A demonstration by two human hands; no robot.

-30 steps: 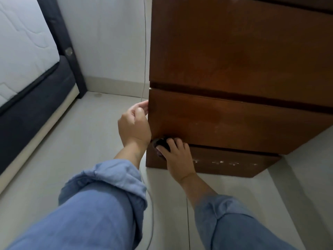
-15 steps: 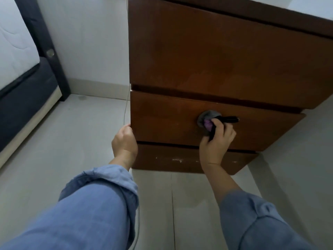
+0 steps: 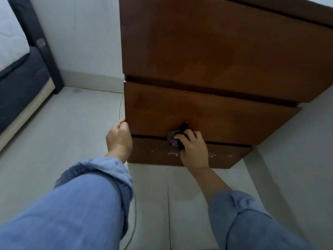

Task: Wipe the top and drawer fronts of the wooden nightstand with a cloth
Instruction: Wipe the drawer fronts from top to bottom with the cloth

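1. Nightstand (image 3: 207, 51) fills upper centre & right of frame, standing on floor (image 3: 63, 132), back to wall (image 3: 77, 33).
2. Bed (image 3: 16, 69) at upper left, well apart from nightstand.
3. Left hand (image 3: 119, 138) on nightstand's left edge, lower drawer front (image 3: 225, 121) level.
4. Right hand (image 3: 193, 147) w/ cloth (image 3: 173, 139) at that drawer's bottom edge, centre frame.
5. Cable (image 3: 121, 107) on floor, just left of nightstand.

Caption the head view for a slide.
Right hand presses a cloth along the lower drawer front; left hand steadies the nightstand's edge.

Bunched dark cloth (image 3: 175, 139) against wooden nightstand (image 3: 207, 56) lower drawer front (image 3: 225, 120)
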